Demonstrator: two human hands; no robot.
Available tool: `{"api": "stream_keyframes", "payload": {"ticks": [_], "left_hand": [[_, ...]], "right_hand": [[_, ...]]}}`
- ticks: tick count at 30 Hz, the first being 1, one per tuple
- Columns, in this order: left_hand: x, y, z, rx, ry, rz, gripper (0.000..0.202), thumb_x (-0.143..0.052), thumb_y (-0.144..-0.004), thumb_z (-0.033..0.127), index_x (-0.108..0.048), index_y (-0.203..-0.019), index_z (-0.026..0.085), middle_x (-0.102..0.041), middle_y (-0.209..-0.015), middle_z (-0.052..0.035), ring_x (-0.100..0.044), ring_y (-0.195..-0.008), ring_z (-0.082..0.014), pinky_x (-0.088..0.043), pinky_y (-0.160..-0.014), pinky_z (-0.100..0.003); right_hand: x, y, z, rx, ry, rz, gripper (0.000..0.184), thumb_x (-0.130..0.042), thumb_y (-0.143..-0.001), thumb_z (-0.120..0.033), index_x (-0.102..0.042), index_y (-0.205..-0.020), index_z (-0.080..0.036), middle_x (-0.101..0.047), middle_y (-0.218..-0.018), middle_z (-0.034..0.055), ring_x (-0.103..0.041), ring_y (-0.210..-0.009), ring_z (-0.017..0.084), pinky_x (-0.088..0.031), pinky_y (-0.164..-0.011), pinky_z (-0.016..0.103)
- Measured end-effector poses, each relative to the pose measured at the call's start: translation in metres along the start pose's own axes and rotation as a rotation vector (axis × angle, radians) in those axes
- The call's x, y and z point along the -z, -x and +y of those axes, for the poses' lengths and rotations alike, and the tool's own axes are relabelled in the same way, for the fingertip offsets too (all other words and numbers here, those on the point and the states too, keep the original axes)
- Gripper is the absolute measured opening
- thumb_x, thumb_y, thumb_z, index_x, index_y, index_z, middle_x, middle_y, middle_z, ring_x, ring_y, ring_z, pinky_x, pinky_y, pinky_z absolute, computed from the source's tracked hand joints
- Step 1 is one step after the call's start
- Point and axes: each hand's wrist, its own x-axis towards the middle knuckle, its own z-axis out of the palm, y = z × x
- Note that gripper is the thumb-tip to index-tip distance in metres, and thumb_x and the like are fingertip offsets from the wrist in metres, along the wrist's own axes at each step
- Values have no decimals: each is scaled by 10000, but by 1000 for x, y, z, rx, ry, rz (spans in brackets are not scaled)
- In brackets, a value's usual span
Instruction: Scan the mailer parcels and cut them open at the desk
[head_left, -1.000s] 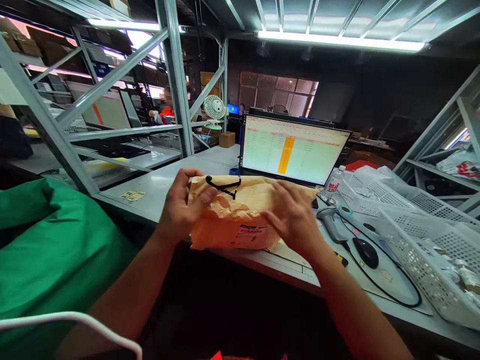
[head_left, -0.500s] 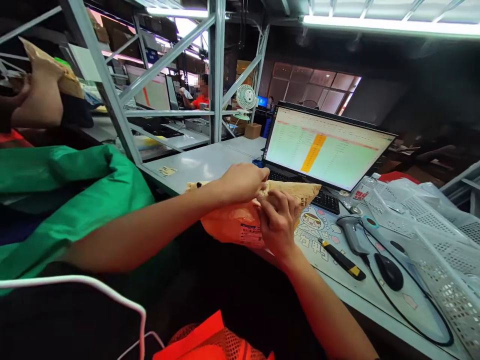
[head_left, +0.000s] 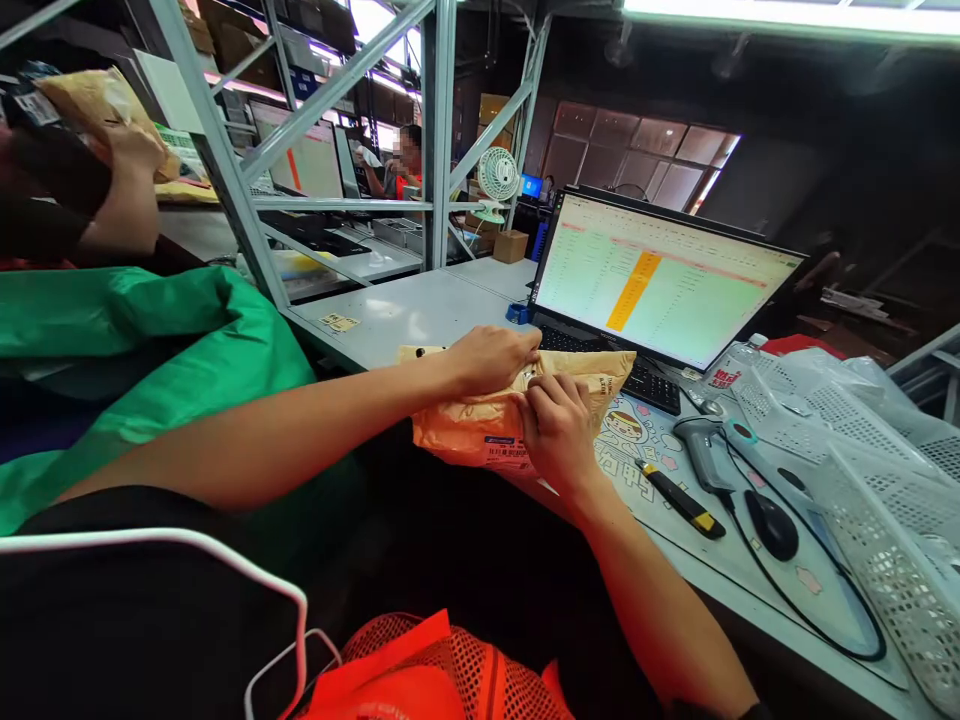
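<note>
A tan padded mailer bag (head_left: pixel 454 425) with a printed label lies at the table's front edge, its lower side tinted orange. My left hand (head_left: pixel 496 358) is closed on the bag's upper middle, reaching across it from the left. Close beside it, my right hand (head_left: pixel 556 412) grips the same bag with curled fingers. The bag's surface is creased between the two hands. Part of the bag is hidden behind my left forearm and right hand.
A monitor (head_left: pixel 652 285) and keyboard (head_left: pixel 656 390) stand behind the bag. To the right lie a box cutter (head_left: pixel 682 500), a barcode scanner (head_left: pixel 705 455), a mouse (head_left: pixel 772 525) and white perforated baskets (head_left: pixel 885 560). Green fabric (head_left: pixel 225 370) hangs at left; a co-worker's hand (head_left: pixel 135 150) holds another package.
Both hands keep hold of the mailer bag, which has tilted slightly. The camera view has shifted a little. At far left the co-worker's hand and package have moved.
</note>
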Motion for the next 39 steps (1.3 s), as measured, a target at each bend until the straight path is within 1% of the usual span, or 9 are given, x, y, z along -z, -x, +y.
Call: {"api": "stream_keyframes", "payload": {"ticks": [6, 10, 14, 17, 22, 26, 30, 34, 39], "left_hand": [[4, -28, -38, 287, -107, 55, 290, -434, -1037, 237, -623, -1240, 149, -748, -1029, -184, -719, -946, -331, -441, -743, -366], [3, -49, -59, 276, -186, 83, 367, -407, -988, 110, -618, -1286, 154, -744, -1058, -184, -711, -994, -348, -455, -769, -388], [16, -46, -39, 154, -243, 173, 390, -345, -994, 68, -621, -1265, 116, -701, -1169, -196, -682, -1051, -325, -468, -808, -385], [35, -23, -7, -24, -157, 255, 316, -397, -1046, 195, -627, -1246, 114, -664, -1254, -196, -638, -1128, -300, -472, -874, -371], [48, 9, 7, -17, 63, -75, 660, -706, -871, 604, -592, -1339, 154, -672, -1307, -165, -623, -1186, -321, -476, -949, -372], [34, 10, -11, 34, 40, -252, 888, -794, -702, 681, -561, -1375, 150, -650, -1355, -184, -607, -1232, -357, -467, -1011, -385], [19, 6, -15, 23, 55, -280, 1110, -812, -607, 716, -492, -1450, 68, -596, -1412, -261, -588, -1258, -410, -472, -1040, -434], [23, 2, -21, -25, 325, -373, 862, -763, -722, 640, -574, -1406, 151, -705, -1277, -156, -679, -1084, -313, -527, -936, -366], [38, 5, -33, -234, 715, -477, 479, -644, -925, 478, -677, -1315, 202, -709, -1345, -87, -659, -1178, -228, -513, -998, -292]], "right_hand": [[3, 13, -35, 41, -47, -110, 419, -417, -1138, -260, -548, -746, -193, -587, -751, 50, -500, -756, 207, -373, -788, 325], [8, 15, -47, 50, -34, -204, 404, -419, -1142, -288, -556, -774, -191, -598, -762, 50, -518, -759, 213, -372, -786, 325], [14, 10, -37, -10, -50, -234, 362, -433, -1131, -300, -547, -802, -201, -610, -812, 55, -534, -815, 229, -380, -818, 345], [15, 15, -30, -37, -112, -160, 314, -445, -1123, -293, -558, -845, -203, -617, -868, 60, -547, -876, 234, -401, -859, 359], [14, 27, -24, -55, -177, -55, 227, -512, -1101, -269, -576, -892, -206, -650, -983, 74, -582, -982, 239, -426, -926, 392], [13, 32, -21, -60, -236, -54, 157, -550, -1083, -235, -584, -933, -205, -666, -1022, 71, -592, -1057, 247, -438, -975, 408], [12, 34, -20, -51, -247, -23, 93, -572, -1063, -205, -606, -977, -204, -682, -1089, 78, -585, -1130, 259, -438, -1023, 422], [14, 39, -21, -62, -263, -15, 74, -592, -1061, -209, -615, -990, -205, -688, -1119, 74, -587, -1158, 255, -429, -1042, 426], [19, 46, -24, -91, -239, -1, 56, -597, -1058, -254, -634, -1060, -213, -623, -1285, 122, -559, -1242, 278, -455, -1077, 459]]}}
